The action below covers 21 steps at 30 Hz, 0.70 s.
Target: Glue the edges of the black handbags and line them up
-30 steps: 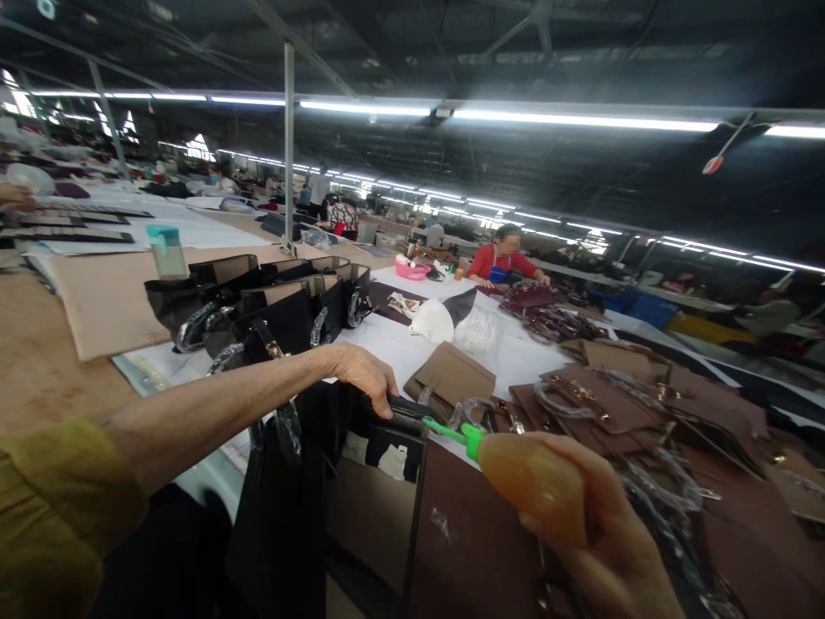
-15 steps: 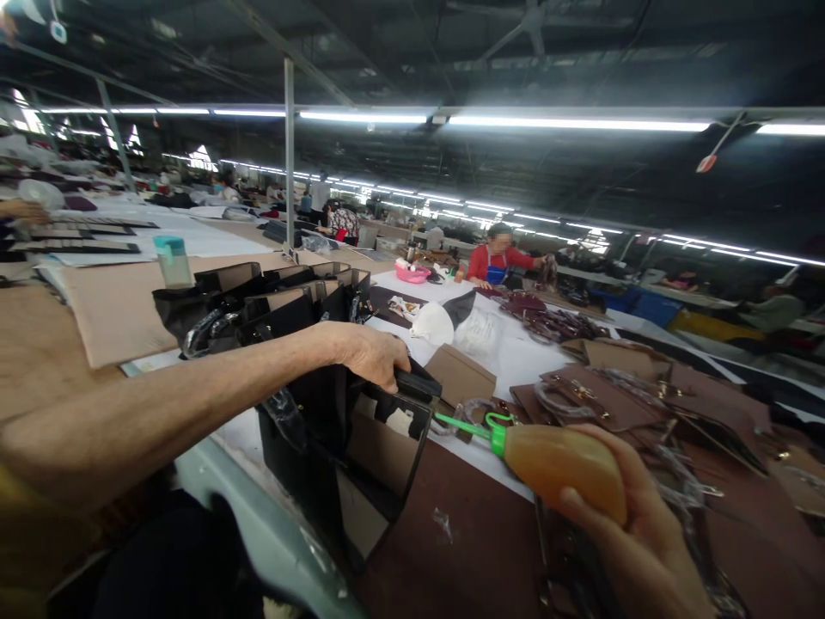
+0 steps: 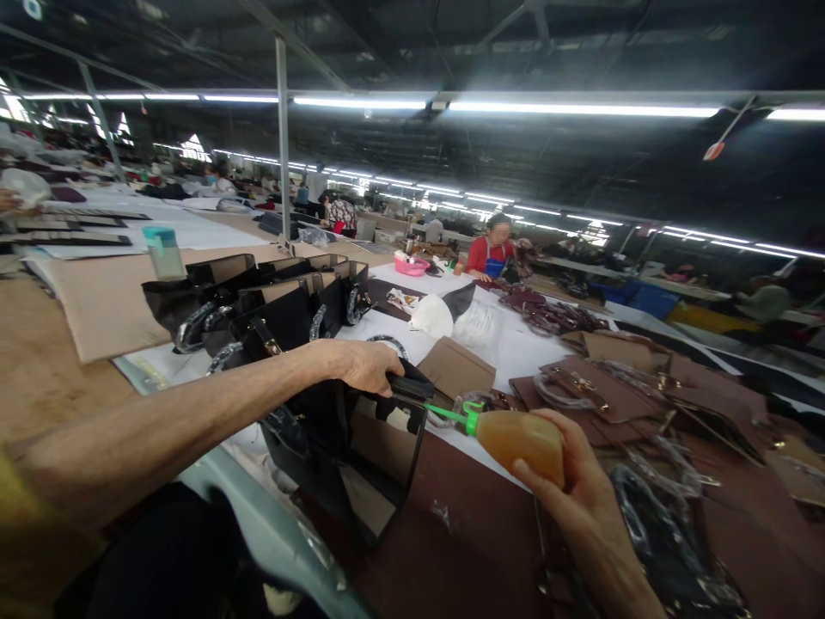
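Observation:
My left hand [image 3: 370,365] is closed on the upper edge of a black handbag [image 3: 309,460], which lies tilted with its beige-lined mouth facing right. In my right hand [image 3: 580,481] is a squeeze bottle [image 3: 519,440] of amber liquid with a green cap. Its thin green nozzle points left, and the tip is at the bag's edge close to my left fingers. Whether the tip touches the edge I cannot tell. Under the bag's mouth spreads a dark brown sheet [image 3: 464,524].
Several black bags [image 3: 284,305] with wrapped handles stand at the left, near a teal-lidded bottle [image 3: 163,254]. Brown bag pieces [image 3: 625,391] pile up at the right. A white round object [image 3: 431,316] and a pink basin [image 3: 411,266] sit farther back. A person in red [image 3: 493,249] works across.
The squeeze bottle and my right hand have shifted left, following the bag's edge. My left hand stays on the bag. The view has tilted slightly.

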Tool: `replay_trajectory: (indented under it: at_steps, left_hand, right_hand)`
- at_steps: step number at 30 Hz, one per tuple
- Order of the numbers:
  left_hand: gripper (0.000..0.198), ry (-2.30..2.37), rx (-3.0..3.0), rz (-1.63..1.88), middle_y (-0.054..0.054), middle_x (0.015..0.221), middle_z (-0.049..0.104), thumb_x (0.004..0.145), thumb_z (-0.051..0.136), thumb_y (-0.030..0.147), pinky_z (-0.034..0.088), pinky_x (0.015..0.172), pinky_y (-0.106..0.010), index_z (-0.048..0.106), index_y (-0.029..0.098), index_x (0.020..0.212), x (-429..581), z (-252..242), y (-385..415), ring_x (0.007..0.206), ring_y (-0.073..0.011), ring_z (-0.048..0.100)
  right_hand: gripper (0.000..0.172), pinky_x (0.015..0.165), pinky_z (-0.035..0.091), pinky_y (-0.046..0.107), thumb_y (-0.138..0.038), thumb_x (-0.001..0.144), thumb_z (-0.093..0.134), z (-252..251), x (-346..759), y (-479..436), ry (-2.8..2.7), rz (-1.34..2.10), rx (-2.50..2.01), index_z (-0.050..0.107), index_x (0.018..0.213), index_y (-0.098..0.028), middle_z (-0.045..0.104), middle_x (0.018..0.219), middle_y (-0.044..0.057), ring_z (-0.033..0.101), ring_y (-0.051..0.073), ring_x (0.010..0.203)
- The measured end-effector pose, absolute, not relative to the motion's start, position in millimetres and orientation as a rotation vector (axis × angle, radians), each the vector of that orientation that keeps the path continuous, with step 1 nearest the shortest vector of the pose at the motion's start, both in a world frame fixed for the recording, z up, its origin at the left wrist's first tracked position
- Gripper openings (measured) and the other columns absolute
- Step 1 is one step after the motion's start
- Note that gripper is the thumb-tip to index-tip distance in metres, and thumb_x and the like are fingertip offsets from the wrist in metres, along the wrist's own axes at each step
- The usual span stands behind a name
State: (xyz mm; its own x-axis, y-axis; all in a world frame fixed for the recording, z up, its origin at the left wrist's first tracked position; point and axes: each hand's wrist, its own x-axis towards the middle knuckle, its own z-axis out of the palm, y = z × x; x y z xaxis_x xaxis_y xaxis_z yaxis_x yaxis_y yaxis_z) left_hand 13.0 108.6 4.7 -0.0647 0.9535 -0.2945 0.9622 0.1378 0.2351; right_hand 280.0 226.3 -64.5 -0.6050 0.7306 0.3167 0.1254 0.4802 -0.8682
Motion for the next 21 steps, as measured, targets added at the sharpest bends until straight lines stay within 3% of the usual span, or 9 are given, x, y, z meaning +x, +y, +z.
replay_trajectory:
  at_steps: [8,21]
  left_hand:
    - [0.02,2.057,1.839,-0.078,0.001,0.068,0.061,0.07,0.057,0.021,0.037,0.057,-0.021,0.066,0.019,0.087,18.0,3.5,112.1,0.065,-0.0141,0.052]
    - [0.017,2.019,1.885,-0.119,0.003,0.062,0.055,0.069,0.056,0.022,0.031,0.047,-0.02,0.064,0.018,0.083,17.6,-0.5,115.4,0.056,-0.0115,0.048]
  right_hand:
    - [0.051,0.071,0.046,0.024,-0.046,0.072,0.065,-67.6,283.2,228.5,-2.007,1.119,-0.722,0.044,0.115,-0.026,0.058,0.099,0.001,0.056,0.02,0.086]
    - [0.053,0.074,0.044,0.027,-0.04,0.069,0.068,-75.2,285.8,225.4,-2.093,1.154,-0.726,0.046,0.115,-0.025,0.058,0.1,0.002,0.056,0.022,0.085]
